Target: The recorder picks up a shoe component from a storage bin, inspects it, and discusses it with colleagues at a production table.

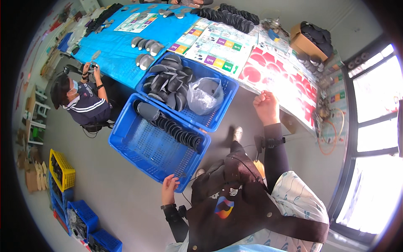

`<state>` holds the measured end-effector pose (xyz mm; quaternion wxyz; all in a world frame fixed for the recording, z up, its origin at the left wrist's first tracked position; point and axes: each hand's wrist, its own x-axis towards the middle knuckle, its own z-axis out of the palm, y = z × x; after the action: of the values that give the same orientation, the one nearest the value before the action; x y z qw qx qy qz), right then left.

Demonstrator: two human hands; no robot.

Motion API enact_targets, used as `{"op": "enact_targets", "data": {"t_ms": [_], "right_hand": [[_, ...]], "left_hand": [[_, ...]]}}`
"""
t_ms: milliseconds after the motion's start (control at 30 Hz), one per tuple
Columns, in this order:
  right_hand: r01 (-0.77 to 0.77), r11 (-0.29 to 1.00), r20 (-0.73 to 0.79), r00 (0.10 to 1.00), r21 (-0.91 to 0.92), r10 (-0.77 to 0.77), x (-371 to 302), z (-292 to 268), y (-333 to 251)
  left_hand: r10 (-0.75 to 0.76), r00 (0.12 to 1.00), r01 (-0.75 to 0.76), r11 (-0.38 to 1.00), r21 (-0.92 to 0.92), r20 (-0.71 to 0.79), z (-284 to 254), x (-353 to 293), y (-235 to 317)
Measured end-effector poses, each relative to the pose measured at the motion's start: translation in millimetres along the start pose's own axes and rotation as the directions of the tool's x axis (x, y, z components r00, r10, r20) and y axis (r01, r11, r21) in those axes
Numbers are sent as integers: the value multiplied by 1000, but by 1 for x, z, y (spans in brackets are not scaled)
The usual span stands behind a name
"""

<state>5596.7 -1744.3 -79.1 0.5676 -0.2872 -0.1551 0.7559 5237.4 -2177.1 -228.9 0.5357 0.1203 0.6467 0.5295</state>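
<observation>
My left hand (169,187) is at the near corner of a blue plastic crate (123,140), its fingers loosely bent and apart. Whether it touches the rim I cannot tell. Inside this crate, a row of dark, curved, cup-like pieces (172,128) nests along the far side. My right hand (267,107) is raised by the table edge with its fingers curled in, and nothing shows in it. A second blue crate (228,90) adjoins the first on its far side, holding a heap of dark curved pieces (166,82) and a clear plastic bag (205,95).
Beyond the crates runs a long table with a blue cover (113,50) and printed sheets (220,46). A cardboard box (306,44) of dark pieces sits at its far right. Another person (86,98) sits at the left. A yellow crate (63,170) and blue crates stand lower left.
</observation>
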Motion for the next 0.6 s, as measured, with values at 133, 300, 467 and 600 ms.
{"op": "enact_targets", "data": {"t_ms": [133,300,467,600], "right_hand": [[50,898,51,998,-438,-31,92,-61,-17],[-240,580,-27,936,-778,350,155,-122,-61],[-298,468,-49,880,-832,473,178,-163,-95],[-330,495,-93,892,-804,443,194,-203,-131]], "left_hand": [[60,998,-60,998,-17,26,131,60,6],[32,990,-28,999,-31,134,335,199,38],[363,924,-292,873,391,-120,407,403,53],[469,848,-32,511,859,-247,395,529,54]]}}
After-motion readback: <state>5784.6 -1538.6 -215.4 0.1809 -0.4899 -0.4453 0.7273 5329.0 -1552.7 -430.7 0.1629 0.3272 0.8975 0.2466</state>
